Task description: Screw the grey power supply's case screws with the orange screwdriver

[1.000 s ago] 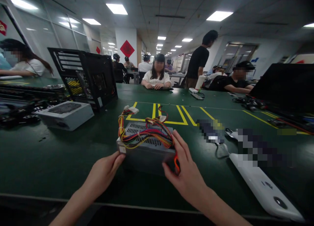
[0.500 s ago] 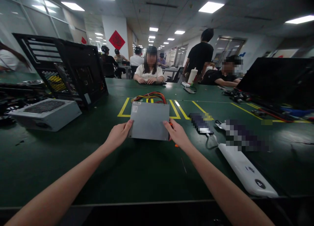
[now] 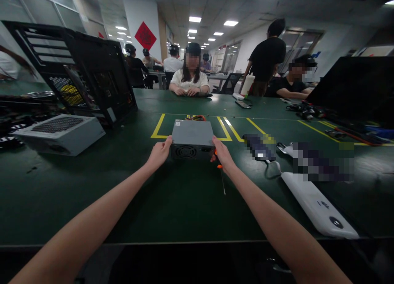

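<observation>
Both my hands grip a grey computer power supply (image 3: pixel 192 132) by its sides, above the green table (image 3: pixel 184 202) or resting on it; I cannot tell which. Its fan grille and socket face me, and a bundle of coloured cables (image 3: pixel 197 117) shows behind it. My left hand (image 3: pixel 160 152) is closed on the left side, thumb near the top edge. On the right side, my right hand (image 3: pixel 223 154) is closed too. A screwdriver (image 3: pixel 219 166) with an orange handle sticks out from under that hand, its thin shaft slanting towards me; the fingers hide most of the handle.
At left stand a second power supply (image 3: pixel 61 134) and an open black computer case (image 3: pixel 104 83). Yellow tape (image 3: pixel 160 126) marks the table. To the right lie a white power bank (image 3: pixel 320 206) with a cable and blurred-out devices. A person (image 3: pixel 191 76) sits opposite.
The power supply has tipped, so its fan face shows and less of its cables is visible. The screwdriver has shifted along with my right hand. My view has tilted slightly down.
</observation>
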`<state>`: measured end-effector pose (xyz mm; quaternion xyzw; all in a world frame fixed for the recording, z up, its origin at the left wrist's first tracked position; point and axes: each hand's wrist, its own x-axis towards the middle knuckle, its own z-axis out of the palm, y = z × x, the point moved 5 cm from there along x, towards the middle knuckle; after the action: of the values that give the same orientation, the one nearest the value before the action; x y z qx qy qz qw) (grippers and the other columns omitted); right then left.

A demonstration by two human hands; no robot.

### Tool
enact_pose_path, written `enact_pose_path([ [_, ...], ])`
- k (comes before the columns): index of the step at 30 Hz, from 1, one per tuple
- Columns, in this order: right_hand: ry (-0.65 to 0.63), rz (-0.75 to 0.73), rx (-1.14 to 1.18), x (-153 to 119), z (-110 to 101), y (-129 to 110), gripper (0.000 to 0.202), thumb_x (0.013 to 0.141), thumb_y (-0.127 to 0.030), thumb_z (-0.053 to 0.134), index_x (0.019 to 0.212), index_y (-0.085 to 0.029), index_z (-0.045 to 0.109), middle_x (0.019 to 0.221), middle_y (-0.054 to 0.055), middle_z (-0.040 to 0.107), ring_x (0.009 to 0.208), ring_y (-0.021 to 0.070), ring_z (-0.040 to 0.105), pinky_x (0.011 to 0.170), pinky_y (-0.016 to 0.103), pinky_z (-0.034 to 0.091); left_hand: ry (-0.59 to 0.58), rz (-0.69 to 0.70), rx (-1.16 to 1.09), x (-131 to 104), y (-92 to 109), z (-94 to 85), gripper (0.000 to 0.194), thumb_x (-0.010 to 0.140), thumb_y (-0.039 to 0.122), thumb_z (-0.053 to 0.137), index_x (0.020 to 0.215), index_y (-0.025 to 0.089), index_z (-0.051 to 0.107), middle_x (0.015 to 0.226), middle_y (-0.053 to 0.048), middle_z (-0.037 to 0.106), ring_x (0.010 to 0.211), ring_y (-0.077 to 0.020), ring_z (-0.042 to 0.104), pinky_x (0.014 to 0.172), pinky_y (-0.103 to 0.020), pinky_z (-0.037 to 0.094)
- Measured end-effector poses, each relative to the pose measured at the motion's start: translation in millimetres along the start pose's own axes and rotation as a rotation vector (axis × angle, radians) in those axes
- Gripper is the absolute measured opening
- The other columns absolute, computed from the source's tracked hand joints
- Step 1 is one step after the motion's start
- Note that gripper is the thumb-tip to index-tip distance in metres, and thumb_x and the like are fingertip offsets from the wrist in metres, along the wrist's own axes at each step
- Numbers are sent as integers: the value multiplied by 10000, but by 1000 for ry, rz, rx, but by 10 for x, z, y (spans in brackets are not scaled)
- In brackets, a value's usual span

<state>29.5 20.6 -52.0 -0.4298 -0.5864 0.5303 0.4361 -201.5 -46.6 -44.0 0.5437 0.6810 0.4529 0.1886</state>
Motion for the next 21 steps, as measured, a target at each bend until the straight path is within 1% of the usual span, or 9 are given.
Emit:
enact_pose_path([
  [3,0,-6,22,-9,14,7,455,793,-627,435,926,-209,555,456,-65,463,360,74,423,391,212,454,-21,-22,-52,-18,-2,16,575,825,639,250,457,201,308,430,23,334,430,-108,331,448,-238,235],
  [6,6,-10,42,-3,7,10,463,761,-658,450,841,-213,548,471,-61,481,364,72,426,394,214,444,-43,-51,-43,-95,10,19,566,840,622,236,477,199,338,436,20,339,446,-117,342,455,-241,237],
  [9,27,3,57,7,-17,9,479,731,-689,461,729,-213,516,458,-58,472,359,71,415,392,217,429,-69,-32,-2,-161,39,30,560,857,597,224,511,190,392,463,9,385,470,-129,377,472,-246,249],
  [11,28,19,70,7,-22,10,494,720,-705,457,689,-213,494,449,-55,468,361,71,415,395,216,421,-89,-13,11,-168,48,45,558,866,585,208,528,189,407,481,2,411,483,-135,396,484,-249,259],
  [14,14,36,102,4,-7,24,494,716,-707,461,696,-214,495,447,-54,462,371,69,418,395,208,403,-104,-14,7,-132,30,68,561,876,572,176,522,194,392,471,0,407,485,-139,405,490,-251,264],
  [16,4,40,133,10,4,41,484,715,-699,475,710,-215,497,454,-60,453,373,66,410,399,207,398,-95,-32,5,-101,6,71,558,879,564,165,510,200,369,453,3,389,477,-141,400,487,-252,264],
  [21,-17,55,207,31,-3,67,445,703,-652,541,761,-212,513,519,-63,479,402,61,427,434,215,426,-74,-40,9,-97,-19,70,538,865,587,197,536,199,370,462,8,400,476,-138,391,474,-245,263],
])
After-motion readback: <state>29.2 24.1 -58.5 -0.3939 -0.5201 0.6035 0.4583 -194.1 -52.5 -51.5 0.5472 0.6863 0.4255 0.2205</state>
